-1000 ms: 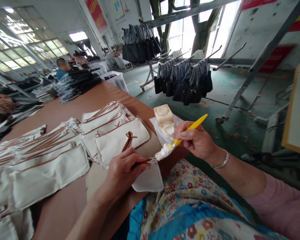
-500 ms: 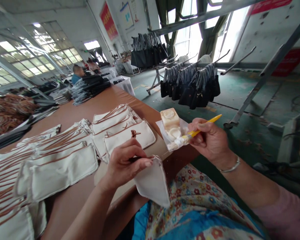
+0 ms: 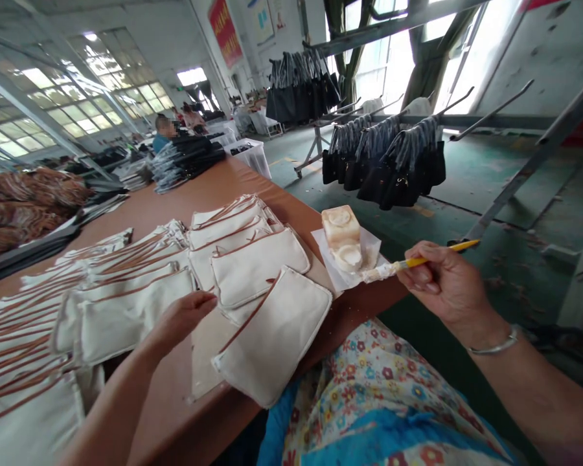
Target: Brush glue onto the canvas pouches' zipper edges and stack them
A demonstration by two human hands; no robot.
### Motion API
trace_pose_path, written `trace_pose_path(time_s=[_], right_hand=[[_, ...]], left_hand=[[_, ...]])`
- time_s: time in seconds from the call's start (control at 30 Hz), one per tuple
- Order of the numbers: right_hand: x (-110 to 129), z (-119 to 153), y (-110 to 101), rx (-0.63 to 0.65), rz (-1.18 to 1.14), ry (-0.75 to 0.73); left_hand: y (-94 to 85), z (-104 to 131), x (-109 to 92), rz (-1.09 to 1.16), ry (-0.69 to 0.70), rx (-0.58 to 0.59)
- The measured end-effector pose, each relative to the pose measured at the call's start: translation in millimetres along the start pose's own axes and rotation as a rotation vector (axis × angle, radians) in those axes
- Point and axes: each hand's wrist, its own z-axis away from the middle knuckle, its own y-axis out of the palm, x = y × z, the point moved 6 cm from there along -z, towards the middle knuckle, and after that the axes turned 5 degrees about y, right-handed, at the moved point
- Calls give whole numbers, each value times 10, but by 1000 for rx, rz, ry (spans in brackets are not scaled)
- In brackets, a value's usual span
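Observation:
My right hand is closed around the yellow handle of a brush. The brush's whitish, caked bristles point left, at the edge of a white sheet with a small cream-coloured container on it. A cream zip-style pouch with brown trim lies flat at the table's near edge, its lower corner overhanging. Left of this pouch is my left hand, apart from it, with fingers pressed together; whether anything is pinched in them is hidden. Just behind lies another cream pouch, partly covered.
Rows of overlapping cream pouches cover the left of the brown table. Brown strap bundles and dark stacks lie farther back. Black bags hang on a metal rack beyond the right edge. A person sits far off.
My left hand has let go of the pouch and moved left; the pouch now lies flat on the table edge. My right hand has drawn the brush rightward, away from the container.

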Motion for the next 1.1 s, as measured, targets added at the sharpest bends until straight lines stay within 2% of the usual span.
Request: trace_pose_path(time_s=[0.1, 0.2, 0.27, 0.33, 0.4, 0.43, 0.47, 0.57, 0.63, 0.7, 0.77, 0.93, 1.1], right_hand=[[-114, -12, 20, -25, -7, 25], [-125, -38, 87, -50, 20, -6], [-94, -53, 88, -67, 64, -33], [-46, -58, 37, -78, 109, -58], [2, -57, -57, -90, 149, -82], [20, -57, -117, -105, 174, -91], [30, -61, -179, -123, 207, -98], [15, -106, -343, -190, 344, -121], [-14, -171, -407, -222, 443, -161], [-44, -260, -442, -242, 526, -209], [-59, -355, -465, -258, 581, -252], [4, -558, -456, -251, 768, -335], [-54, -765, -339, -141, 1024, -370]], left_hand=[[507, -92, -288, -135, 116, 87], [955, -251, -594, -220, 106, 55], [1163, -344, -700, -239, 66, 23], [1273, -367, -736, -245, 22, -15], [1301, -277, -758, -248, -2, -63], [1292, -188, -805, -265, 38, -101], [1275, -74, -887, -298, 124, -150], [1230, 360, -1229, -450, 513, -330], [1203, 559, -1361, -519, 647, -433], [1167, 591, -1393, -551, 648, -502], [1149, 512, -1396, -571, 632, -526], [1111, 244, -1449, -522, 541, -461], [1042, 213, -1560, -345, 541, -376]])
